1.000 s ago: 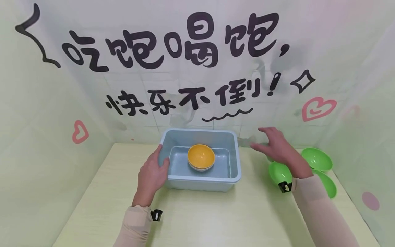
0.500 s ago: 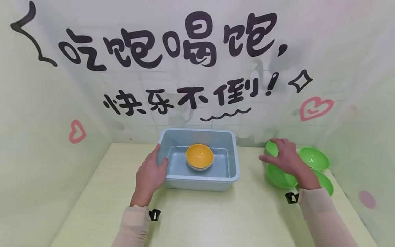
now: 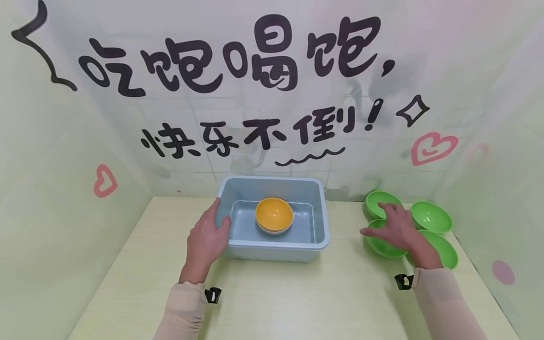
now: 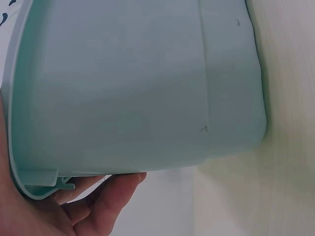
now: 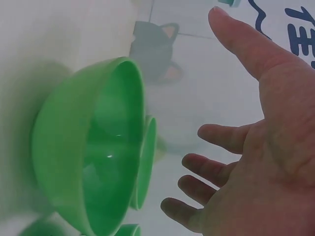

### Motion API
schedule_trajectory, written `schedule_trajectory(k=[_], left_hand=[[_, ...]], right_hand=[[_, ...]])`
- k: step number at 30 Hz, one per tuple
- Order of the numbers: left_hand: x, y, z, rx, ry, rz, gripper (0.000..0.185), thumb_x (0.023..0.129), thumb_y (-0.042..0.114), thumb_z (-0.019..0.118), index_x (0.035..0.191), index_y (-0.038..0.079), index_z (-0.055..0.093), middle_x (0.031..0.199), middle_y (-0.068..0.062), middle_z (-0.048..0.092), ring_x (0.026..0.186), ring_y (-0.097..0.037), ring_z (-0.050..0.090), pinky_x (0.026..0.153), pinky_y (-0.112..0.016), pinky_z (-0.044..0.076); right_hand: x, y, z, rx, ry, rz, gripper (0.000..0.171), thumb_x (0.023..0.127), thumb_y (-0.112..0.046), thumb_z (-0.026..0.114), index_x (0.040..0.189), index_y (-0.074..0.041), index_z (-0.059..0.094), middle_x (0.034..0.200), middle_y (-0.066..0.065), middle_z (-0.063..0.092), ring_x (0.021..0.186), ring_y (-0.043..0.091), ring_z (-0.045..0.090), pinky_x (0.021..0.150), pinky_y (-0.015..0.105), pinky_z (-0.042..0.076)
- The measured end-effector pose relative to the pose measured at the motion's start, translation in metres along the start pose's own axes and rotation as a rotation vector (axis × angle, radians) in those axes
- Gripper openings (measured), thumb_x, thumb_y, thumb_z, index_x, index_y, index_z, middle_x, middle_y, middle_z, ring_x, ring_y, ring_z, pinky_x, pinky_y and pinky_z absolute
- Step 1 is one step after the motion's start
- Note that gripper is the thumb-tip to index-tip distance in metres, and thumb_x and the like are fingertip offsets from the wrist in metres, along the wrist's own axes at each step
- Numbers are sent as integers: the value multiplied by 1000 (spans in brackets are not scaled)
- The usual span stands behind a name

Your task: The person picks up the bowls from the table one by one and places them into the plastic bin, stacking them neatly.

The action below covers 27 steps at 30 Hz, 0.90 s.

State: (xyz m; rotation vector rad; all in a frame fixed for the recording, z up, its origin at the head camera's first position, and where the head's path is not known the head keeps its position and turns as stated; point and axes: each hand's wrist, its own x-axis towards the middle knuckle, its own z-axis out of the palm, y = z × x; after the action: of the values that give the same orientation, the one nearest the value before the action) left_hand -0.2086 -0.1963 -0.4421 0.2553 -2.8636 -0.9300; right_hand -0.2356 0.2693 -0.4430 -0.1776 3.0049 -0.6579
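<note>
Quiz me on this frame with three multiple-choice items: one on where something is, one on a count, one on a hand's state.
1. Where is the yellow bowl?
A. on the table by the green bowls
B. inside the blue tub
C. in the right hand

2. How many green bowls show?
A. two
B. four
C. six

3. What is the left hand doing?
A. gripping the tub's rim
B. resting flat on the table
C. holding a green bowl

Answers:
1 B, it sits on the tub's floor.
2 B, four lie around the right hand.
3 A, the thumb hooks over the rim.
</note>
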Motion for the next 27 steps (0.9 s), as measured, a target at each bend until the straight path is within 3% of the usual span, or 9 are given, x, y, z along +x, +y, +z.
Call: schedule_trajectory(k=[9,18,27], left_hand=[[1,-1,0,-2,1,2,64,103,41,43,162,21,30,159,-17,46,135,-50,52,98,-69,46],[1,-1,1,0,-3,-1,64,103,41,43,162,20,30,159,-17,45,135,-50,52,98,-69,46],[1,-2,2,-3,5,3,64,103,41,44,162,20,31,159,-16,46,135,-50,53,98,-68,47]], right_hand=[[-5,9,11,-52,-23,23,110,74,-54,84,146,15,38,144,47,33,131,70,28,107,80,23],[-12,12,19,-90,-56,69,112,70,-55,86,146,12,38,145,46,31,128,70,29,99,80,34],[-13,16,25,-106,-73,87,113,69,-52,87,148,11,35,144,44,28,126,70,30,97,80,35]])
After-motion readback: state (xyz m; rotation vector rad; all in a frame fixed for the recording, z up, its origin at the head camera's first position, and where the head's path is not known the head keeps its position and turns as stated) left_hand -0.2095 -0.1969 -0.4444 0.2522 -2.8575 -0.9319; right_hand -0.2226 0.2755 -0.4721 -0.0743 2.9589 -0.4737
